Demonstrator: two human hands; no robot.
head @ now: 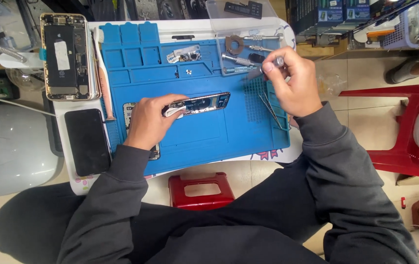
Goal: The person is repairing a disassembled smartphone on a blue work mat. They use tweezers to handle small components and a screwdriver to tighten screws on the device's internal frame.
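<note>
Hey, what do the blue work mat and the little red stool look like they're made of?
The blue work mat looks like soft silicone or rubber: matte, with moulded compartments and a ribbed patch. The red stool looks like hard moulded plastic: one piece, slightly glossy, with rounded edges.

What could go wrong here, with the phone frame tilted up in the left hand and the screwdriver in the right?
1. The left hand holds the phone frame on edge with a white wipe; it may slip onto the blue mat.
2. The right hand works its screwdriver beside loose tools in the clear tray; a nudge could scatter them.
3. Tiny parts lie loose on the mat and could be swept off by a sleeve.
</note>
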